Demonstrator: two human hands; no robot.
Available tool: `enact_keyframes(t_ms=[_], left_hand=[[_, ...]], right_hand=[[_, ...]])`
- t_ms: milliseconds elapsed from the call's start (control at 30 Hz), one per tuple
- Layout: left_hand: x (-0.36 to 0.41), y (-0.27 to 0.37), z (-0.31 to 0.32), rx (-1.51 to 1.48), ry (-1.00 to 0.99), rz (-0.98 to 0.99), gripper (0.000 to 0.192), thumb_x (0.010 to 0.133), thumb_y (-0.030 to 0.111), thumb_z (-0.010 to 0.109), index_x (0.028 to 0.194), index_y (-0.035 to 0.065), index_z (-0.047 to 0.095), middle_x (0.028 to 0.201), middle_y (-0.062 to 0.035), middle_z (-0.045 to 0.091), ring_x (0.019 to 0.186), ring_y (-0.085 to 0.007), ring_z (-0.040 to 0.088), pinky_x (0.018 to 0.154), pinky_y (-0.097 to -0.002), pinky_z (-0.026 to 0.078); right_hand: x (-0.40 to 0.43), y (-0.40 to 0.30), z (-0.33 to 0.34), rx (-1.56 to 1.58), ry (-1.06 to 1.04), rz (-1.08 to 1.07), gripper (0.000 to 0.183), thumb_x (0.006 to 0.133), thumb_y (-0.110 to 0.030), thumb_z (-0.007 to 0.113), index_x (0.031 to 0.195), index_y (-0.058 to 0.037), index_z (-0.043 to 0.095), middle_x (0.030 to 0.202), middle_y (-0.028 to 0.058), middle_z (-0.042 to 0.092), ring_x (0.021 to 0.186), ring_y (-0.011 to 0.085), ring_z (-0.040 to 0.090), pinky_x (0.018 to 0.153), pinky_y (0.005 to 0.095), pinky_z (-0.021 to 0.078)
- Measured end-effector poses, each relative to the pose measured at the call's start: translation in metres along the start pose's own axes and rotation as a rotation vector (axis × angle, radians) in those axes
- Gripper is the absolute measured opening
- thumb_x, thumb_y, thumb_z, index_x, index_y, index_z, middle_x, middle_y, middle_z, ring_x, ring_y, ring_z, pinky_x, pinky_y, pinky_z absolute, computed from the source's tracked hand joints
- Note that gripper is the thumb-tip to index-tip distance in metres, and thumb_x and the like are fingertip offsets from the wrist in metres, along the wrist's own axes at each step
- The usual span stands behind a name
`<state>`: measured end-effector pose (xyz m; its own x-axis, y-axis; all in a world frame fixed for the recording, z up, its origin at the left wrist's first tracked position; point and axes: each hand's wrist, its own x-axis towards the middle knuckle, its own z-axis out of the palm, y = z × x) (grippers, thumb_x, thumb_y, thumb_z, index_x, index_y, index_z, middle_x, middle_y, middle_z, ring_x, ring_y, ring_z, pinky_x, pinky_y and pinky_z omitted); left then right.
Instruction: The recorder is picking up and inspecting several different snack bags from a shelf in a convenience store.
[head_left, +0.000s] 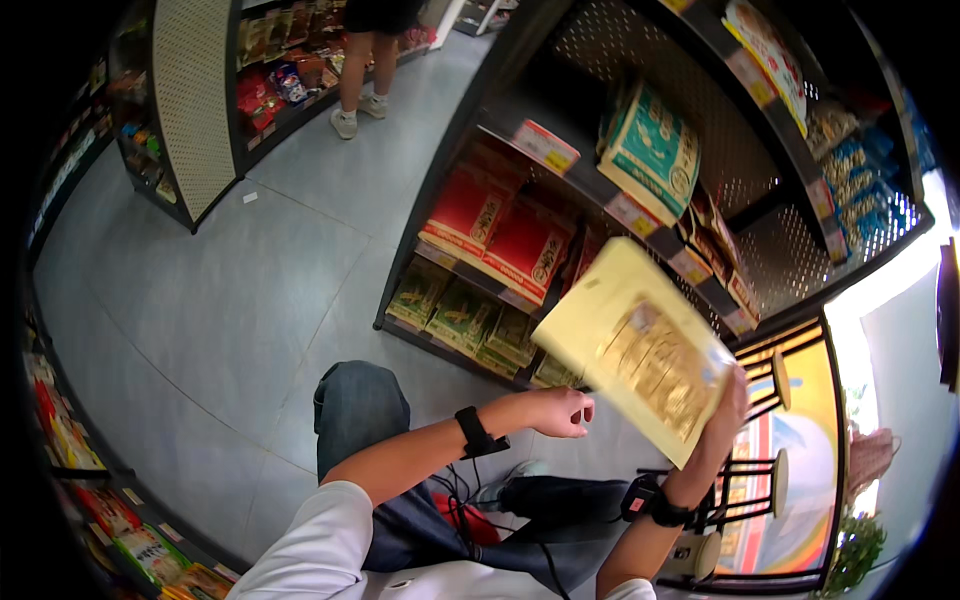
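Note:
In my right hand (726, 409) is a pale yellow package (577, 311) with a clear window, through which brownish food pieces show. It is tilted before the shelf unit and slightly blurred. My left hand (562, 412) is near the package's lower left edge, its fingers loosely curled with nothing seen in them. Beyond the package, red packages (529, 247) lie on a lower shelf, with green packages (465, 315) on the shelf below. A teal and cream package (652, 154) leans on the shelf above.
A black shelf unit (390, 277) rises ahead. Another shelf end (191, 112) stands at upper left, near a person's legs (356, 71). Stools (780, 480) are at right. Cables (461, 491) hang by my knees. Packaged goods (142, 551) line the lower left.

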<state>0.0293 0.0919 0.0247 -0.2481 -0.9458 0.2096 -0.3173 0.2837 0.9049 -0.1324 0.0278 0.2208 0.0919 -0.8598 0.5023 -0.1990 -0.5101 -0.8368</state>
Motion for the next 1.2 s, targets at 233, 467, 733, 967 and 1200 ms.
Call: enact_keyframes(t_ms=[233,467,733,967,1200], left_hand=[[0.017,0.038,-0.013,-0.988,-0.182,0.075,0.066,0.099,0.048,0.058,0.149,0.0104,0.039,0.144,-0.0121,0.05,0.128,-0.0214,0.053,0.1,-0.0419,0.049],[0.024,0.063,-0.007,-1.15,0.273,-0.066,0.057,0.1,0.027,0.06,0.144,-0.0011,0.038,0.14,-0.0145,0.053,0.121,-0.021,0.056,0.101,-0.0354,0.048],[0.035,0.051,-0.001,-0.617,0.41,-0.122,0.036,0.097,0.022,0.067,0.124,-0.0009,0.06,0.115,-0.0066,0.068,0.101,-0.0113,0.062,0.087,-0.0275,0.051],[0.07,0.004,0.016,-0.589,0.468,-0.279,0.034,0.098,0.024,0.065,0.121,-0.001,0.062,0.11,-0.0043,0.069,0.094,-0.0091,0.062,0.081,-0.0256,0.05],[0.092,-0.003,0.029,-0.626,0.56,-0.323,0.05,0.107,0.041,0.045,0.12,-0.0036,0.063,0.107,-0.0056,0.069,0.093,-0.0095,0.061,0.083,-0.024,0.048]], right_hand=[[-0.037,0.023,-0.033,-0.524,0.348,-0.812,0.023,0.106,-0.02,0.048,0.097,0.0009,0.047,0.099,0.0157,0.057,0.087,0.0231,0.057,0.076,0.033,0.048],[-0.089,0.066,0.002,-0.371,-0.616,-0.955,0.014,0.09,-0.003,0.062,0.079,-0.0007,0.053,0.121,0.0233,0.066,0.118,0.0413,0.062,0.105,0.0545,0.0454],[-0.027,0.118,-0.01,0.006,-0.024,-0.501,0.028,0.094,-0.005,0.059,0.12,0.0019,0.05,0.133,0.023,0.056,0.124,0.0329,0.055,0.106,0.0461,0.0418],[-0.026,0.227,-0.008,0.747,-0.397,0.527,0.053,0.097,-0.013,0.061,0.144,-0.0011,0.039,0.14,0.0116,0.05,0.126,0.0173,0.05,0.106,0.0324,0.0397],[-0.03,0.24,-0.013,0.759,-0.444,0.611,0.051,0.097,-0.013,0.064,0.142,-0.0018,0.042,0.125,0.0056,0.061,0.111,0.0123,0.059,0.095,0.0281,0.0468]])
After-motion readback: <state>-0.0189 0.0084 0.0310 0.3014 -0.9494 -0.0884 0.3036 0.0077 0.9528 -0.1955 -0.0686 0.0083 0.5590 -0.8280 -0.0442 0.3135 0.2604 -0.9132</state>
